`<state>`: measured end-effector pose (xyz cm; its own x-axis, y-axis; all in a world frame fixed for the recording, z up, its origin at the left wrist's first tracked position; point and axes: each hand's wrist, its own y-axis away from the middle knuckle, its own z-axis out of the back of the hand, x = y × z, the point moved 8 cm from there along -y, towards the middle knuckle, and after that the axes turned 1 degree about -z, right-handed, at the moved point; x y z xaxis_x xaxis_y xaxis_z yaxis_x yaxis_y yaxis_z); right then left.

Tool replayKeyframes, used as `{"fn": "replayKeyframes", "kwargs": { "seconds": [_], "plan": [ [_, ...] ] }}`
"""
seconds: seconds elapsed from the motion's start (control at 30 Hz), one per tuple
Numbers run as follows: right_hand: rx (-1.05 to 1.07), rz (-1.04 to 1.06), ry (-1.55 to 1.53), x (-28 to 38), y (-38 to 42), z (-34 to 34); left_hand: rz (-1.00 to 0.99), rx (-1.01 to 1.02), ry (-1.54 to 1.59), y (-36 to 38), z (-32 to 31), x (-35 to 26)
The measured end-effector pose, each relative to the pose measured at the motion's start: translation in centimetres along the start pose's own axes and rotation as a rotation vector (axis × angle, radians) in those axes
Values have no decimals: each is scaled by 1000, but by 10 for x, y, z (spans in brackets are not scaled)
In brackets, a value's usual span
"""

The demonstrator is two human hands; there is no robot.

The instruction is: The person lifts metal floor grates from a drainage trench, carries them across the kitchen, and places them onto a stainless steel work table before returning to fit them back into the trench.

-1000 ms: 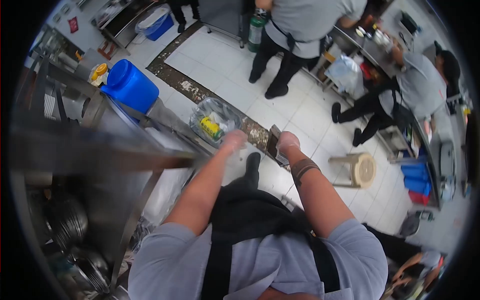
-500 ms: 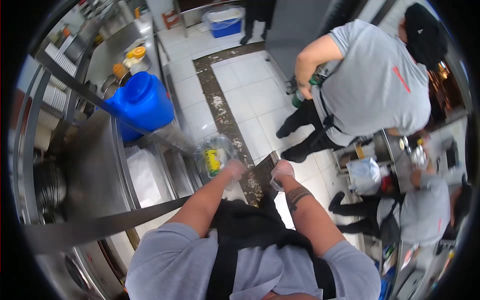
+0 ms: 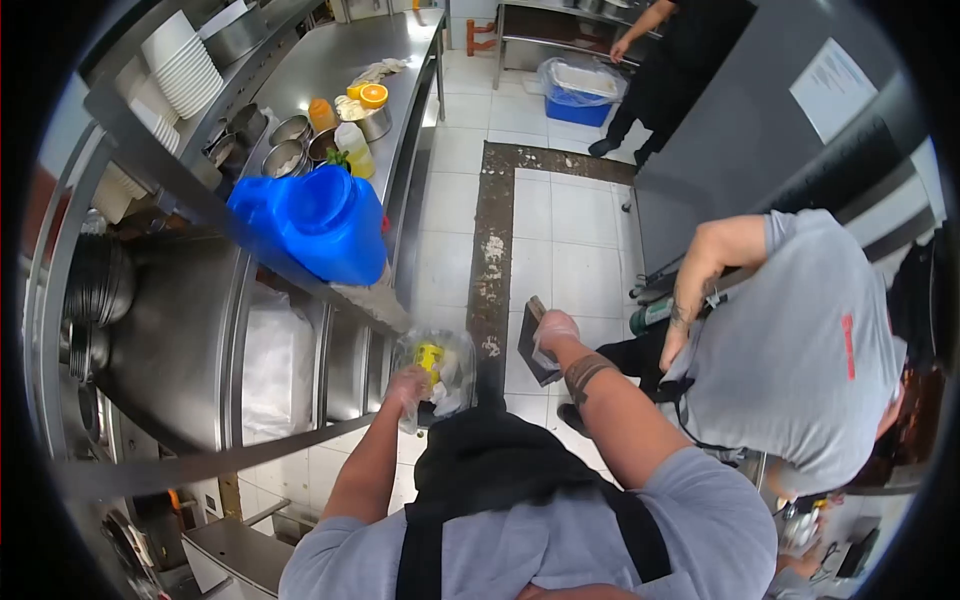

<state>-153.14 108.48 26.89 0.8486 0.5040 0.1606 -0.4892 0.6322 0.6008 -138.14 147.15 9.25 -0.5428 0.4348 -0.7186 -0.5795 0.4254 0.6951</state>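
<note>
My left hand (image 3: 407, 389), in a clear plastic glove, is at the left edge of a bin lined with a clear bag (image 3: 462, 352). A yellow package (image 3: 429, 362) lies in the bin beside its fingers; whether the hand grips anything is hidden. My right hand (image 3: 556, 330), also gloved, is closed on a dark flat tray-like object (image 3: 530, 345), held over the tiled floor to the right of the bin.
A blue jug (image 3: 330, 225) stands left of the bin, near a steel counter (image 3: 330, 60) with bowls and a cut orange (image 3: 373, 96). A person in grey (image 3: 800, 350) stands close on the right. Another person in black (image 3: 690, 60) is farther ahead.
My view has turned to the right. My hands are farther apart, with the left one now at the bin's left side. The dark object shows more fully in my right hand.
</note>
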Motion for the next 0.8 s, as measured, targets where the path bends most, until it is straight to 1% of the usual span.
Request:
{"fn": "replayKeyframes", "kwargs": {
  "seconds": [0.03,0.1,0.13,0.2,0.23,0.3,0.33,0.4,0.47,0.5,0.53,0.57,0.6,0.67,0.7,0.73,0.77,0.8],
  "plan": [
    [-1,3,10,10,-17,9,1,-2,10,-6,3,-6],
    [-103,28,33,22,-63,47,37,-87,-3,-33,0,-14],
    [-76,20,66,18,-86,57,72,-84,21,-50,-6,-12],
    [9,22,45,27,-127,83,25,52,-22,-100,-13,-16],
    [14,27,50,32,-144,97,-3,61,-70,-119,-21,-33],
    [-112,24,-3,40,-179,138,-128,39,-269,-162,-42,-74],
    [-107,22,4,45,-196,152,-184,32,-334,-184,-53,-94],
    [-196,29,-60,54,-237,184,-173,-15,-270,-216,-73,-134],
    [-174,65,-50,67,-291,210,-109,-66,-179,-220,-93,-193],
    [-158,59,-52,73,-318,223,-60,-112,-96,-233,-95,-206],
    [-137,51,-53,76,-345,232,-44,-125,-100,-240,-95,-217],
    [-112,46,-95,85,-360,248,-199,-41,-507,-253,-97,-232],
    [-92,57,-107,85,-377,250,-354,52,-918,-268,-98,-244],
    [-127,110,-73,97,-425,282,-479,-50,-1132,-295,-72,-229],
    [-41,48,-111,95,-439,295,-369,-55,-1175,-285,-60,-225],
    [-33,52,-136,94,-457,308,-259,-56,-1221,-272,-49,-224],
    [-31,51,-110,89,-481,318,-17,-52,-851,-261,-39,-222],
    [-21,43,-77,81,-503,322,201,-131,-489,-244,-28,-219]
  ]
}}
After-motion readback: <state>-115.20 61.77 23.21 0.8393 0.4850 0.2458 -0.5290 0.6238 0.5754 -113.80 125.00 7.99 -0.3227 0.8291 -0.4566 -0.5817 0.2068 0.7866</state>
